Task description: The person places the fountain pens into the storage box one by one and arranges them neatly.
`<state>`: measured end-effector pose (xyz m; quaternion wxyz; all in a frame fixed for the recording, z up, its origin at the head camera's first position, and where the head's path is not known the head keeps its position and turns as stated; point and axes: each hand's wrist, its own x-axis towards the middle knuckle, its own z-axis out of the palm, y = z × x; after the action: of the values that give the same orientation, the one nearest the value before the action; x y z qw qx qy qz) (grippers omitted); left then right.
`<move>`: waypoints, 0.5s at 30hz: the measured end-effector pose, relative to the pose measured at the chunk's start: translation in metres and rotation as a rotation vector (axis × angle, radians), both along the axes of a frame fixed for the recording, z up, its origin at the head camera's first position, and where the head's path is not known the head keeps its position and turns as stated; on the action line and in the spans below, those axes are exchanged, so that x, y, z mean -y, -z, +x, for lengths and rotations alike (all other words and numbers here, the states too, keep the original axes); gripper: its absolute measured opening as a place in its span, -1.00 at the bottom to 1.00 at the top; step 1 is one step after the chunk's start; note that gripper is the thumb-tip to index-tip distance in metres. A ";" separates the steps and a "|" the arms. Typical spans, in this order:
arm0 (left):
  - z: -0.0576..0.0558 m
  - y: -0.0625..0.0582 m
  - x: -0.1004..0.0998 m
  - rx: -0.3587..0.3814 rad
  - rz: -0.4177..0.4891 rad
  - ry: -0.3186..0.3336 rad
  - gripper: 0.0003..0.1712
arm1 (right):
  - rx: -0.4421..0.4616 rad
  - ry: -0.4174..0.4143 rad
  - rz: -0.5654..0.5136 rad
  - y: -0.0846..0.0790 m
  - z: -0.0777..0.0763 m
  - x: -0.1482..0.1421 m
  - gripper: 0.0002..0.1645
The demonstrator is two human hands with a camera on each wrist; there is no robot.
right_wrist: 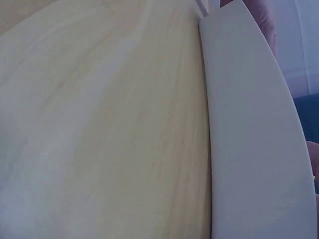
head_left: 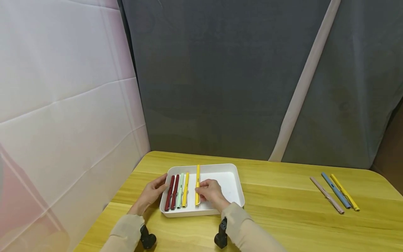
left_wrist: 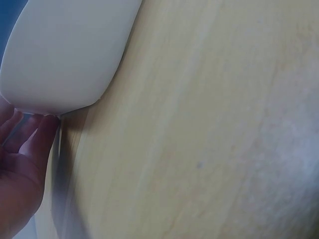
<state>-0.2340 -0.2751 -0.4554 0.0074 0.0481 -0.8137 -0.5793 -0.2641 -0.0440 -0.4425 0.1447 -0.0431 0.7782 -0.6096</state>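
In the head view, a white tray (head_left: pixel 220 169) lies on the wooden table. Inside its left part, two dark red pens (head_left: pixel 169 193), a mint green pen (head_left: pixel 180 190) and a yellow pen (head_left: pixel 185 189) lie side by side. My right hand (head_left: pixel 211 191) pinches another yellow pen (head_left: pixel 197 182) between thumb and fingers, to the right of that row and roughly parallel to it. My left hand (head_left: pixel 152 193) holds the tray by its left side. The left wrist view shows the left hand's fingertips (left_wrist: pixel 49 122) against the tray's outer wall (left_wrist: pixel 65 59).
On the table (head_left: pixel 277 196) at the right lie three more pens: a pinkish one (head_left: pixel 326 194), a blue one (head_left: pixel 336 190) and a yellow one (head_left: pixel 344 192). A dark grey curtain (head_left: pixel 220 87) hangs behind the table, and a pale cloth (head_left: pixel 69 105) hangs along the left.
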 end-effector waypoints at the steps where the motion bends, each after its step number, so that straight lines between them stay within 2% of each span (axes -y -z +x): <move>1: 0.000 0.000 0.000 -0.001 0.001 -0.001 -0.38 | 0.000 0.000 0.006 0.000 0.000 0.000 -0.82; 7: -0.001 0.001 0.000 -0.016 0.012 0.004 -0.39 | -0.002 0.004 0.023 0.001 0.001 0.003 -0.82; 15: -0.001 0.001 0.000 0.005 0.014 -0.004 -0.38 | -0.054 0.007 0.109 0.000 0.001 0.010 -0.82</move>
<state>-0.2353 -0.2751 -0.4562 0.0059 0.0514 -0.8093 -0.5850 -0.2627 -0.0538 -0.4421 0.1237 -0.0491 0.8140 -0.5654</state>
